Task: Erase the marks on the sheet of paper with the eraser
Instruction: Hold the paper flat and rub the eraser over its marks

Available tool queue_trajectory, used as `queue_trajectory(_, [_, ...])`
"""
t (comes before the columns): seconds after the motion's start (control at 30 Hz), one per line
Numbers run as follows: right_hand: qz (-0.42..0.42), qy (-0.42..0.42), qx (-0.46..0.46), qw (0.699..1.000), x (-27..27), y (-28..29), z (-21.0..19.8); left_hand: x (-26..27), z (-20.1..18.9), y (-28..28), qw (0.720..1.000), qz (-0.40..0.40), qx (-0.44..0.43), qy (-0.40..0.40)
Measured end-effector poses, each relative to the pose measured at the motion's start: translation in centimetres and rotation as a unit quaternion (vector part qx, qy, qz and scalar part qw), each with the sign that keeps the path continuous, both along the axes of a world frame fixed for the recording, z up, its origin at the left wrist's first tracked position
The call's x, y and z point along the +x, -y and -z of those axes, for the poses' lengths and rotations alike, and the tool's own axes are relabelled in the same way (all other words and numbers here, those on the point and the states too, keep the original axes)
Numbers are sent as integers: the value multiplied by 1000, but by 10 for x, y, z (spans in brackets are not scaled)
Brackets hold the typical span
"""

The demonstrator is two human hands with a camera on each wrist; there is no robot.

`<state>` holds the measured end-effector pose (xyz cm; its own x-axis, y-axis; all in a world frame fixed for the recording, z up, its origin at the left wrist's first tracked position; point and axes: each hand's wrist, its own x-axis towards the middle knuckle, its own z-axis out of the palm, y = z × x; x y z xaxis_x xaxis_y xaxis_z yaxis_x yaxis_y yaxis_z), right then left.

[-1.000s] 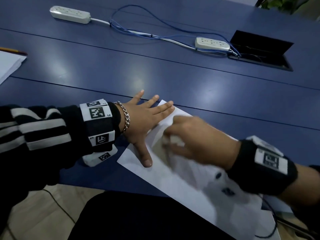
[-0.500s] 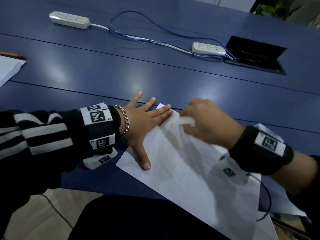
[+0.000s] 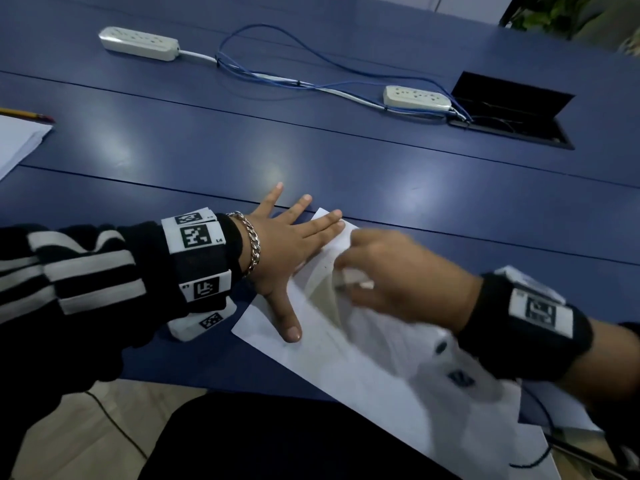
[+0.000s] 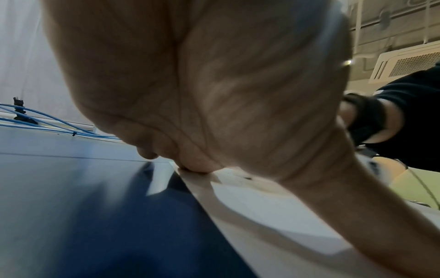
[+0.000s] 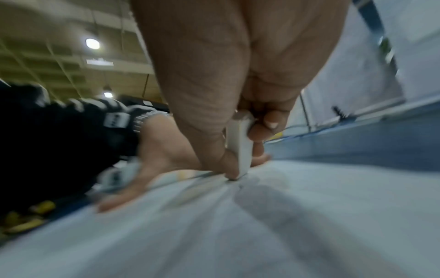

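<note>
1. Your left hand (image 3: 277, 251) lies flat with fingers spread wide; it presses the far left corner of the paper (image 3: 346, 368) onto the table (image 3: 311, 133); it holds nothing.
2. Your right hand (image 3: 391, 278) pinches the eraser (image 5: 239, 143) between thumb and fingers; the low end of the eraser touches the paper, just beside your left fingers.
3. The paper lies at an angle on the near edge of the table; part of it seems to hang over the edge toward you; I see only small dark specks near the eraser, and the frames are too blurred to tell which marks remain.
4. I judge the paper light, thin and easy to wrinkle or tear; keep the flat hand close to the rubbing place, and rub away from that hand so the sheet stays stretched.
5. The eraser looks small, firm and a little rubbery; hold it low by its two wide sides, so it does not bend or slip.
6. The only container is the open cable box (image 3: 512, 112) in the table, far right; inside I see cables only; the strip (image 3: 417, 97) lies just beside it.
</note>
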<state>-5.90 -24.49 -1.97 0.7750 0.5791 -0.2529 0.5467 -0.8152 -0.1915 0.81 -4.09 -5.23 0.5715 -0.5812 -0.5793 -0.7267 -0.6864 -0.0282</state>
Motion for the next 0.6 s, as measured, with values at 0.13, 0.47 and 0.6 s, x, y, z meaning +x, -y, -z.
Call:
queue_trajectory(0.13, [100, 76, -8, 992, 36, 20, 2, -1, -3, 0, 1000, -8, -1, -2])
queue_trajectory(0.47, [169, 103, 19, 980, 23, 44, -3, 1, -2, 0, 1000, 1, 1, -2])
queue_trajectory(0.6, [121, 42, 48, 991, -24, 40, -5, 3, -7, 1, 1000, 16, -10, 9])
